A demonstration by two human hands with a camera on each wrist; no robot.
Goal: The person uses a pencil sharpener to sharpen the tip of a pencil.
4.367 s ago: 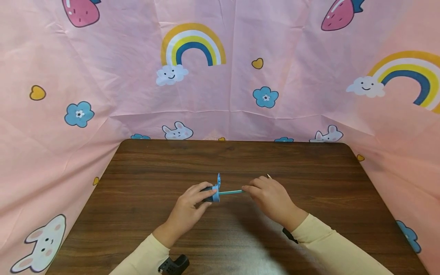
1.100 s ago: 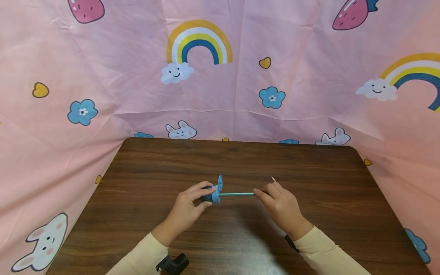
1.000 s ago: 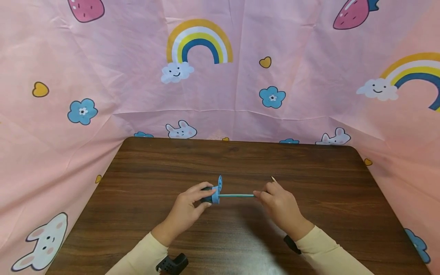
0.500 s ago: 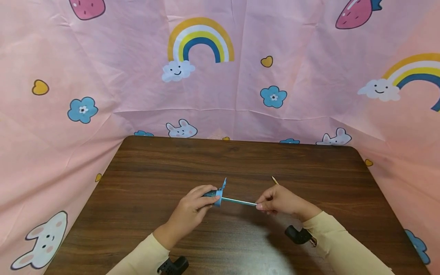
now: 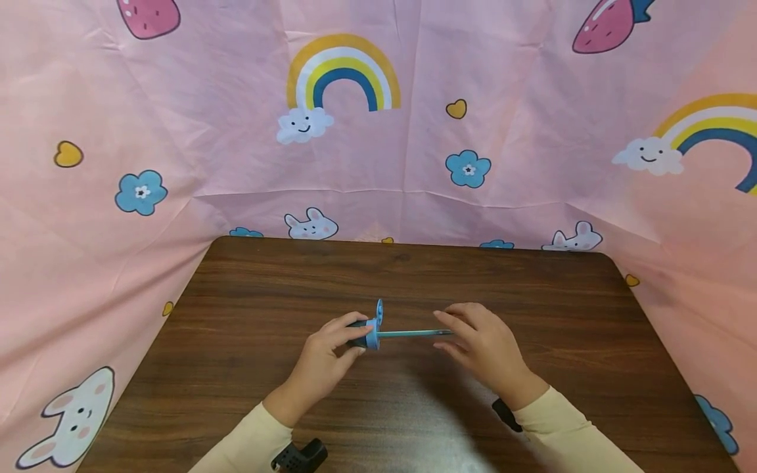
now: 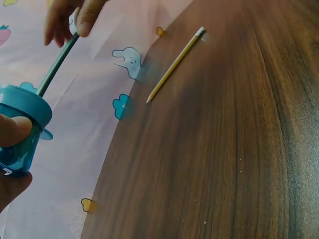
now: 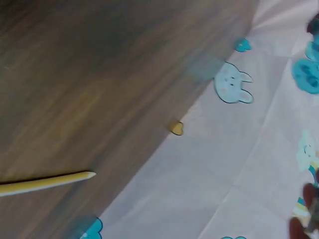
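My left hand (image 5: 322,358) grips a small blue pencil sharpener (image 5: 372,334) with a see-through shavings cup, its round flip lid (image 5: 380,311) standing up. A teal pencil (image 5: 411,334) sticks out sideways from the sharpener's hole toward the right. Around the pencil's far end, my right hand (image 5: 487,345) has its thumb and fingers spread apart, with the end showing between them. In the left wrist view the pencil rises at a slant from the sharpener (image 6: 25,107) to the right hand (image 6: 75,20). Only a few fingertips (image 7: 309,194) of that hand appear in the right wrist view.
A yellow pencil (image 6: 174,64) with a white eraser end lies on the dark wooden table (image 5: 284,276); the right hand hides it in the head view. A pink printed cloth (image 5: 236,98) hangs behind and beside the table.
My right hand turned over on the teal pencil half a second ago, then turned back, and its fingers are now spread. More of the pencil shows than in the oldest frame. The sharpener stays held.
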